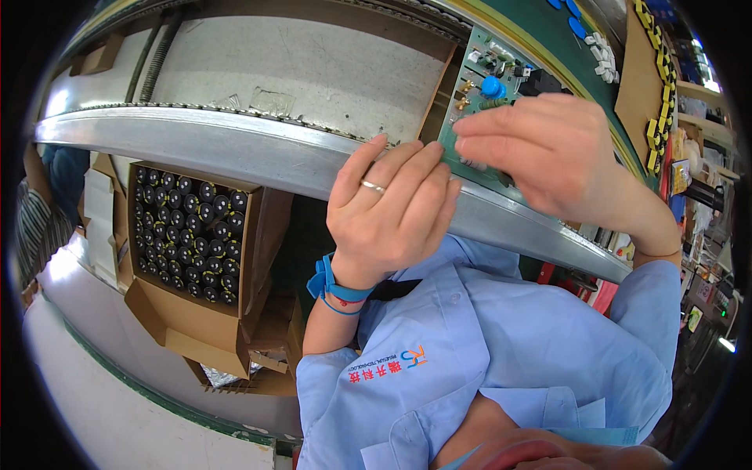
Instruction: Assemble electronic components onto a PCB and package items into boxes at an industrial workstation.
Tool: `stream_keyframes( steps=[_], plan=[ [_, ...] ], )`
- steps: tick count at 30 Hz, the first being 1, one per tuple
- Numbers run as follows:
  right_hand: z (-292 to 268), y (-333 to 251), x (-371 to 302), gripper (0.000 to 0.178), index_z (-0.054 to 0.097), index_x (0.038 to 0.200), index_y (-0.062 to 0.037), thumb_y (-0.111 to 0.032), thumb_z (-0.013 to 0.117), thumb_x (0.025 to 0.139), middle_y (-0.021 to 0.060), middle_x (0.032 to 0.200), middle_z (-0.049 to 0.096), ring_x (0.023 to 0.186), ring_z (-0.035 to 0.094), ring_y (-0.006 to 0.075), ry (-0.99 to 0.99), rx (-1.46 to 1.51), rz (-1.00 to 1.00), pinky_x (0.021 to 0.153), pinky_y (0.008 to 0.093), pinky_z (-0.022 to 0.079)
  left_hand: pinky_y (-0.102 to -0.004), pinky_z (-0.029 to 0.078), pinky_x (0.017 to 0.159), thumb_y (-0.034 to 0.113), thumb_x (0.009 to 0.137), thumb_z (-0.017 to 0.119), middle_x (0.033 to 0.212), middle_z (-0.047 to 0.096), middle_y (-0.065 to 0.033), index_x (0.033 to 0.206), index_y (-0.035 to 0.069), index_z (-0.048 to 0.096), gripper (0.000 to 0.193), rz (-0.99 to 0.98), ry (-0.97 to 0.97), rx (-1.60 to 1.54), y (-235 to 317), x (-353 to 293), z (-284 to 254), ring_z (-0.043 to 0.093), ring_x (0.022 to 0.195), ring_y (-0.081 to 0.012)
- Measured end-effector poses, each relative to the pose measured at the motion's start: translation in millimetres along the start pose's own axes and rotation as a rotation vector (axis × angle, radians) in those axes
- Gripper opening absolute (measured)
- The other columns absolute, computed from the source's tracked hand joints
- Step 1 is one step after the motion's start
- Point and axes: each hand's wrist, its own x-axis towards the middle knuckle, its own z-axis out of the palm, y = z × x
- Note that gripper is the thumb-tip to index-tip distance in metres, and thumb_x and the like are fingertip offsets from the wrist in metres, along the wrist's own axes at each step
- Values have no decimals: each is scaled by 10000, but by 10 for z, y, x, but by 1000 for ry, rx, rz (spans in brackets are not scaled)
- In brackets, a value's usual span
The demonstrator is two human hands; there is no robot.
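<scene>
My left hand [395, 207], with a ring and a blue wrist strap, lies over the metal rail [266, 145]. Its fingers are stretched out, and their tips are at the near left edge of a green circuit board [496, 102]. Over the board's near part is my right hand [556, 153], thumb and fingers brought together in a pinch. Anything between those fingertips is hidden. A round blue component [493, 87] stands on the board among several small parts, with a black block [540, 81] beside it. The right hand covers part of the board.
An open carton [254, 251] of black cylindrical parts stands left, below the rail. Beyond the board, white connectors [601, 59] and blue discs [577, 28] lie on a green surface. Yellow-and-black parts [653, 135] line a cardboard sheet [638, 74] at right. Another person's striped sleeve [37, 231] shows far left.
</scene>
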Motion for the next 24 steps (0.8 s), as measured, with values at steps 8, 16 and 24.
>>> stream_keyframes(
  steps=[8,16,24],
  plan=[
    [197,-448,-136,328,635,1038,37,-155,575,779,119,869,640,561,609,139,-108,-179,70,420,246,442,-356,308,1045,99,877,565,902,718,-22,814,97,629,89,-48,134,6,-401,-38,-208,668,893,-193],
    [213,-670,-450,382,619,1112,44,-155,569,791,155,915,662,503,594,126,-7,-386,155,380,248,413,-358,346,968,151,933,524,903,716,-28,804,80,640,187,15,207,76,-345,-91,-139,665,918,-208],
    [15,-863,-1152,433,587,1195,15,-145,550,794,100,1097,655,551,627,143,-86,-310,459,422,276,446,-391,356,971,134,955,500,928,707,-73,832,42,637,206,29,217,69,-334,-120,-100,646,905,-238]
  ],
)
